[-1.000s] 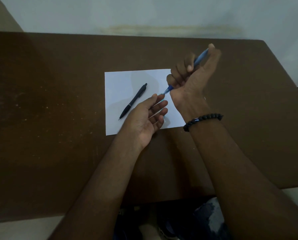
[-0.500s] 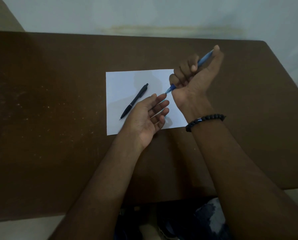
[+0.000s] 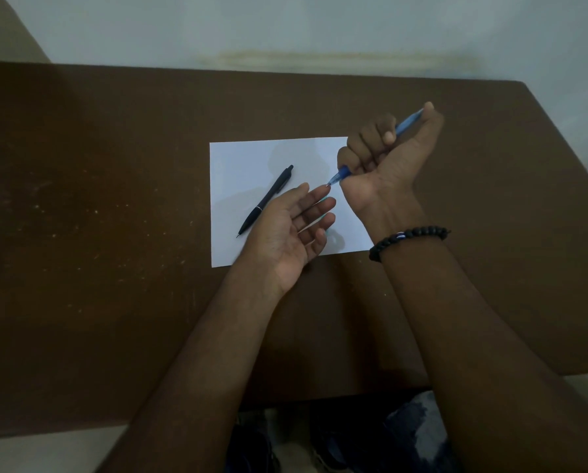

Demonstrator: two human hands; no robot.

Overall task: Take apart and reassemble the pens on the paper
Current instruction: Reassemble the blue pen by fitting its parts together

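Note:
A white sheet of paper (image 3: 251, 158) lies in the middle of the brown table. A black pen (image 3: 267, 199) rests on its left half, tip toward me. My right hand (image 3: 384, 162) grips a blue pen (image 3: 340, 174) in a fist above the paper's right edge, thumb on the pen's far end, tip pointing down-left. My left hand (image 3: 292, 227) is held palm up with straight fingers just below that tip, its fingertips almost touching it. It holds nothing I can see.
The brown table (image 3: 115, 233) has a scuffed top and ends at a pale wall (image 3: 320, 25) at the back. A black bead bracelet (image 3: 408, 237) sits on my right wrist. My legs show below the table's near edge.
My right hand with the blue pen has shifted slightly right and the fingers have closed tighter round the barrel. My left hand has stayed palm up under the tip.

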